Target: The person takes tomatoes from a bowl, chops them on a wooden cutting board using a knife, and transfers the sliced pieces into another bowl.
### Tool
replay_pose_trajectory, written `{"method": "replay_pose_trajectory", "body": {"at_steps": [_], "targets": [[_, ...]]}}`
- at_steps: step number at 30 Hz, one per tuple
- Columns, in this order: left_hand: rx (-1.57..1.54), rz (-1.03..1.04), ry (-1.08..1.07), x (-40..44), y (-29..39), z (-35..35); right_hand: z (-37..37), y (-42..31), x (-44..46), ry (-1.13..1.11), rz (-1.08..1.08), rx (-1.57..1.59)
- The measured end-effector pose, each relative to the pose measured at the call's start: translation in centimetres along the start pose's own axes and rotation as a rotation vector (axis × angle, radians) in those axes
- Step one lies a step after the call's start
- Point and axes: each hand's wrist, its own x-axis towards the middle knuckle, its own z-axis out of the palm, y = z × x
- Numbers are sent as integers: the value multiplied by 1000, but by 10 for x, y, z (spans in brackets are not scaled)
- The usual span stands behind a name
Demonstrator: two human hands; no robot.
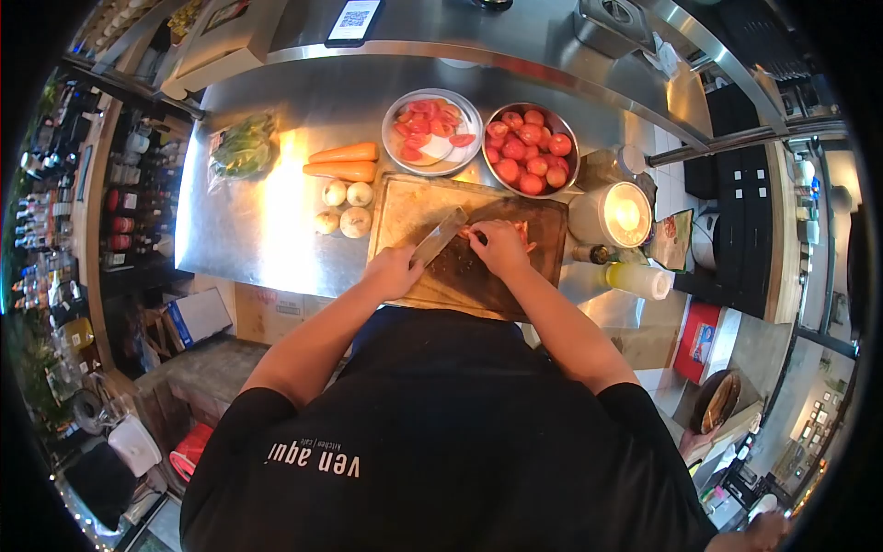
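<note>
My left hand (393, 273) is closed around the handle of a broad-bladed knife (440, 236), its blade angled across the wooden cutting board (397, 204). Curled over the board, my right hand (501, 247) presses its fingertips on a piece of tomato beside the blade. More red tomato pieces (525, 232) lie just behind that hand, partly hidden by it. Beyond the board stand a plate (473, 120) of cut tomato and a metal bowl (574, 152) full of whole red tomatoes.
Left of the board are two carrots (340, 171), several onions (355, 222) and bagged greens (242, 147). A round white-lidded container (625, 214) and a squeeze bottle (639, 281) stand close on the right. A steel shelf (441, 52) with a phone (353, 21) overhangs the back.
</note>
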Motion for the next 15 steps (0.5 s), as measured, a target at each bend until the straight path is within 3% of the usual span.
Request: {"method": "replay_pose_trajectory", "body": {"at_steps": [11,15], "targets": [[52,72,-7,17,22,19,1,-2,-10,-4,127,41],[78,69,-101,-9,3,15,9,3,-8,18,95,30]]}}
